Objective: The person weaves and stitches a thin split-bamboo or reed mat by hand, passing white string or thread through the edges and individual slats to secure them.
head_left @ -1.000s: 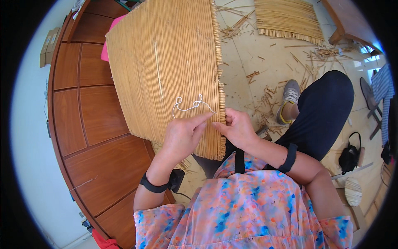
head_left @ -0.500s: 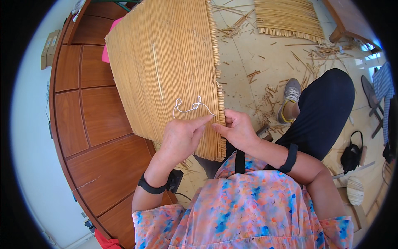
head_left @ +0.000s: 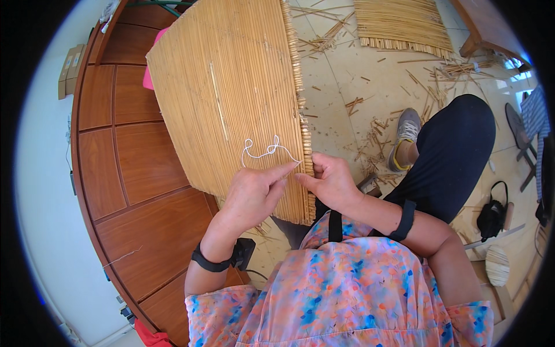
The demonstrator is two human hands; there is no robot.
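A large panel of thin, straw-coloured stalks [head_left: 191,87] lies before me, its trimmed stalk ends forming a thick bound edge on the right. A loose white thread [head_left: 267,154] curls over its surface and runs toward that edge. My left hand [head_left: 254,194] stretches its index finger onto the thread's right end, pressing at the panel; the thumb stays apart and the other fingers are curled, partly hidden. Gripping the bound edge is my right hand [head_left: 332,180], thumb on the top face and fingers bent round the side. Its fingertips are partly hidden.
Brown wooden cabinet panels [head_left: 144,162] stand along the left. Something pink [head_left: 148,78] shows behind the stalk panel. A second stalk mat [head_left: 402,26] lies on the tiled floor amid scattered cut stalks [head_left: 376,136]. My bent knee [head_left: 457,139] is at right, near a black bag [head_left: 491,214].
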